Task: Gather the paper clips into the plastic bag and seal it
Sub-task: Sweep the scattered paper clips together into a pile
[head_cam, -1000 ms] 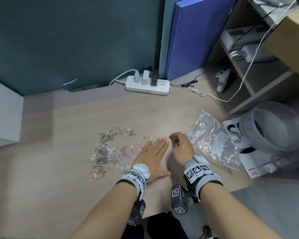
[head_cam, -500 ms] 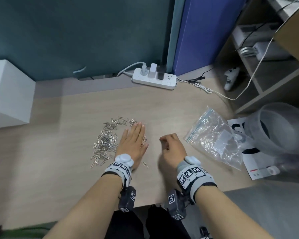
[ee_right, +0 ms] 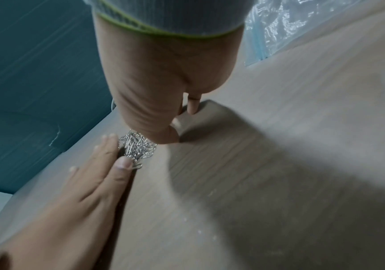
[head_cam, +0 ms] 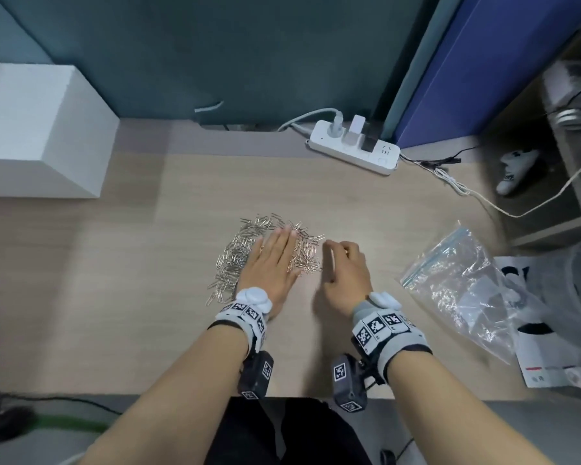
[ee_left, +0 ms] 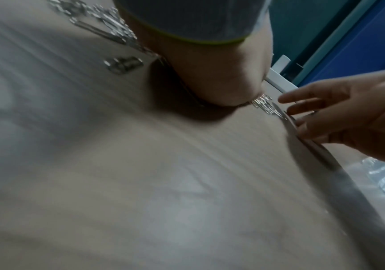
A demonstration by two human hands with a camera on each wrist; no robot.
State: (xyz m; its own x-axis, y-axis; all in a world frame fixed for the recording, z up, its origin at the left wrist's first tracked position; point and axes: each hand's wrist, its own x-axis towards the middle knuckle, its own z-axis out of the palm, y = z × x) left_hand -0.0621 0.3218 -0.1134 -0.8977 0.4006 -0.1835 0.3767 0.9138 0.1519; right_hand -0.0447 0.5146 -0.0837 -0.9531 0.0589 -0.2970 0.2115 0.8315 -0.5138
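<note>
Gathering step. Paper clips point(head_cam: 249, 250) piled on desk point(head_cam: 114, 297), plastic bag point(head_cam: 463, 290) lay apart. Left hand point(head_cam: 270, 263) flat, fingers together. Right hand point(head_cam: 344, 273) loosely curled, probably empty. Next: scoop clips, carry to bag.

Both forearms are bare. Each wrist carries a grey knit band point(head_cam: 388, 333) with a yellow-green hem, black-and-white square tag markings and a white rounded knob on top. A black camera block point(head_cam: 256, 374) bearing more tags hangs beneath each wrist.
</note>
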